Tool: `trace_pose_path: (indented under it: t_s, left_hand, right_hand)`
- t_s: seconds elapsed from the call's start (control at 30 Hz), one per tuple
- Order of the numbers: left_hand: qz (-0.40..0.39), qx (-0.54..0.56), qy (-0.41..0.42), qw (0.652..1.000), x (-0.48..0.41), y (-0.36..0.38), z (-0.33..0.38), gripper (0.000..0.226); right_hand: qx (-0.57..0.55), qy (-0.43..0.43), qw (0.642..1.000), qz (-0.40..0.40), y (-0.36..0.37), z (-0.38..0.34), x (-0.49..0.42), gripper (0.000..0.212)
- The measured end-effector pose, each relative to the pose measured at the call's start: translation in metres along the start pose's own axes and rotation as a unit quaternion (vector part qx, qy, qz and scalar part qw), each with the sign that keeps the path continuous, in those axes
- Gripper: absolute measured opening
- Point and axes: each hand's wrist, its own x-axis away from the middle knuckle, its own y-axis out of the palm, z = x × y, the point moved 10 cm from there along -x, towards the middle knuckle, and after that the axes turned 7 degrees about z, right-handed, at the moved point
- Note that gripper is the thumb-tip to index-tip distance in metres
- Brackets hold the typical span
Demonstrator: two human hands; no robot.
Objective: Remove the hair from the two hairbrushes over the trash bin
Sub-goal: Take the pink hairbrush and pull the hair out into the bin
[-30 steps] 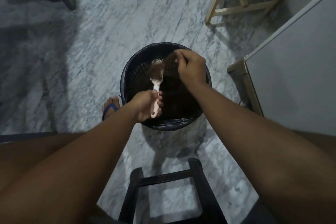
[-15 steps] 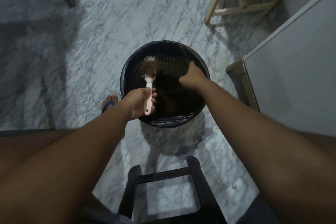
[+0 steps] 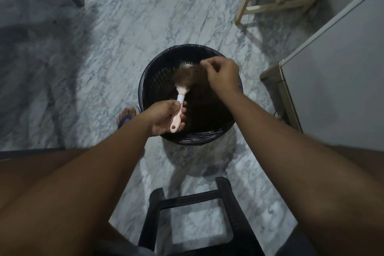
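Both arms reach forward and down over the trash bin [image 3: 145,81], which sits on the marble floor [image 3: 124,27] with a dark bag lining it. The left hand [image 3: 165,118] is wrapped around the pink handle of the hairbrush [image 3: 180,97], palm turned up-ish, with the handle's end poking out past the fingers. The brush head points away from the person and hangs right over the bin's opening. There's a fat brown wad of hair [image 3: 187,76] sitting on the bristles, covering most of the head. The right hand [image 3: 223,77] comes in from the right, wrist bent, fingers curled tight, and the fingertips pinch the far edge of that wad. It's a bit blurry, so exactly which fingers have it is hard to say. A foot in a blue sandal [image 3: 125,118] sits just left of the bin, and a black stool [image 3: 187,199] is nearer the person.
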Motion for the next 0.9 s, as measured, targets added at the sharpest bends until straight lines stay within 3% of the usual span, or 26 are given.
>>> trace_pose_path:
  t_s: [0.13, 0.33, 0.37, 0.43, 0.5, 0.53, 0.63, 0.73, 0.83, 0.9]
  left_hand:
    - [0.027, 0.028, -0.002, 0.999, -0.002, 0.000, 0.001, 0.019]
    - [0.057, 0.042, 0.005, 0.997, -0.005, -0.009, 0.001, 0.020]
    - [0.054, 0.045, 0.009, 0.997, -0.004, -0.009, 0.002, 0.020]
    - [0.041, 0.046, 0.015, 0.998, -0.003, -0.007, 0.003, 0.021]
    - [0.021, 0.029, 0.024, 0.999, -0.002, -0.004, 0.005, 0.021]
    - [0.012, 0.015, 0.029, 0.999, -0.002, -0.004, 0.005, 0.020]
    - [-0.007, -0.025, 0.037, 0.999, -0.002, -0.005, 0.006, 0.022]
    - [-0.038, -0.042, 0.034, 0.998, -0.003, -0.003, 0.004, 0.024]
    - [-0.052, -0.033, 0.026, 0.998, -0.001, 0.000, 0.003, 0.024]
    - [-0.052, -0.017, 0.017, 0.998, -0.001, 0.002, 0.002, 0.023]
  right_hand:
    - [-0.051, -0.091, 0.988, 0.115, -0.033, -0.027, -0.003, 0.017]
    - [-0.096, -0.103, 0.954, 0.266, -0.069, -0.032, 0.006, 0.018]
    - [-0.076, -0.087, 0.963, 0.245, -0.064, -0.024, 0.005, 0.017]
    - [0.027, 0.008, 0.993, 0.118, -0.036, 0.007, -0.002, 0.014]
    - [0.131, 0.109, 0.985, -0.022, -0.010, 0.042, 0.007, 0.032]
    - [0.127, 0.128, 0.982, -0.048, -0.005, 0.046, 0.013, 0.038]
    - [0.050, 0.113, 0.992, -0.032, -0.001, 0.028, 0.015, 0.047]
    - [-0.041, 0.159, 0.984, -0.063, 0.017, 0.023, 0.013, 0.060]
    - [-0.012, 0.117, 0.990, -0.075, 0.023, 0.017, 0.005, 0.037]
    - [0.008, 0.084, 0.995, -0.044, 0.015, 0.012, -0.001, 0.033]
